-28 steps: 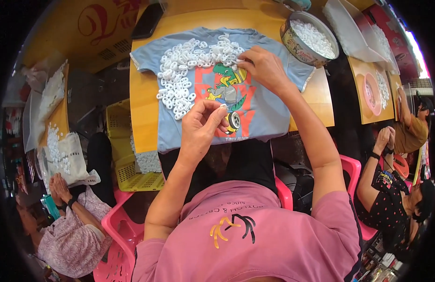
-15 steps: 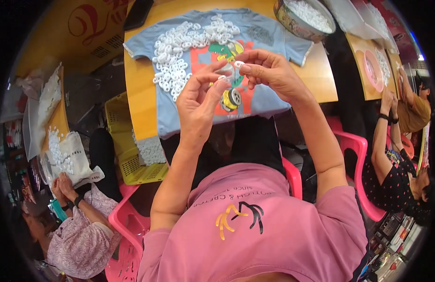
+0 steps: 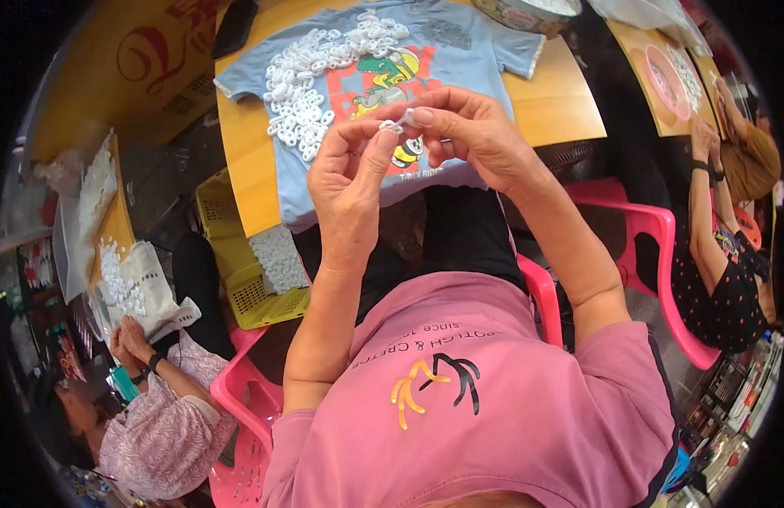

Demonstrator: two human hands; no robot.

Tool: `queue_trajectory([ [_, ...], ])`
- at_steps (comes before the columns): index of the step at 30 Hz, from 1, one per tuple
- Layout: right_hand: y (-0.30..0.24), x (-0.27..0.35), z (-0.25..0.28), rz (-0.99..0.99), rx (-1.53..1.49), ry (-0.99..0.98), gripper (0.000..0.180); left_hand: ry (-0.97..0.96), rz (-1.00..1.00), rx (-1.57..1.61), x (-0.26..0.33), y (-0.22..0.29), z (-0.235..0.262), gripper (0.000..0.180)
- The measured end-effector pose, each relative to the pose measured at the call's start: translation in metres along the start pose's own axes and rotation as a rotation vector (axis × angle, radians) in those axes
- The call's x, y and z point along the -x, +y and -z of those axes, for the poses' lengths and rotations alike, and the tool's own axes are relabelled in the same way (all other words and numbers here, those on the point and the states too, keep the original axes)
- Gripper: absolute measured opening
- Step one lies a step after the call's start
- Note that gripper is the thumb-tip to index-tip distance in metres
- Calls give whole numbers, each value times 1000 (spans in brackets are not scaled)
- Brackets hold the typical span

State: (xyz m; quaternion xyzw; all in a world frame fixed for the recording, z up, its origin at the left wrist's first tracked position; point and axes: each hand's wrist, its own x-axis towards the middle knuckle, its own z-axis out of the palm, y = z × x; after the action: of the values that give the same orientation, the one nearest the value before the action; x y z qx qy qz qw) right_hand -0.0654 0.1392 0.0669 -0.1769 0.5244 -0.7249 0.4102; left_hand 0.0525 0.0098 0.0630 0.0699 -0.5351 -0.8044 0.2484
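Observation:
Above the printed blue T-shirt (image 3: 481, 72) my two hands meet, fingertips close together. My left hand (image 3: 348, 186) pinches a small white plastic piece (image 3: 389, 127) between thumb and forefinger. In the thumb and forefinger of my right hand (image 3: 475, 135) is another small white piece (image 3: 409, 117). The two pieces are so close that I cannot tell if they touch. Beyond my left hand, a heap of white plastic pieces (image 3: 303, 89), oval with holes, lies spread over the shirt.
The shirt covers part of a yellow table (image 3: 561, 106). A round patterned tin (image 3: 527, 17) stands at the far right, a dark phone (image 3: 236, 27) at the far left. Below on the left is a yellow crate (image 3: 252, 300). Co-workers sit on both sides; a pink chair (image 3: 654, 254) stands right.
My hands have drawn closer together, bringing the two white pieces side by side. The whole view has shifted slightly, with the table now higher in the picture.

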Motion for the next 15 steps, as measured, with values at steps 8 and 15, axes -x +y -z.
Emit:
queue_trajectory([
  [8,9,18,-8,184,72,74,21,76,100,56,12,0,-3,10],
  [15,9,21,-14,292,146,96,22,98,143,-60,17,1,-4,11],
])
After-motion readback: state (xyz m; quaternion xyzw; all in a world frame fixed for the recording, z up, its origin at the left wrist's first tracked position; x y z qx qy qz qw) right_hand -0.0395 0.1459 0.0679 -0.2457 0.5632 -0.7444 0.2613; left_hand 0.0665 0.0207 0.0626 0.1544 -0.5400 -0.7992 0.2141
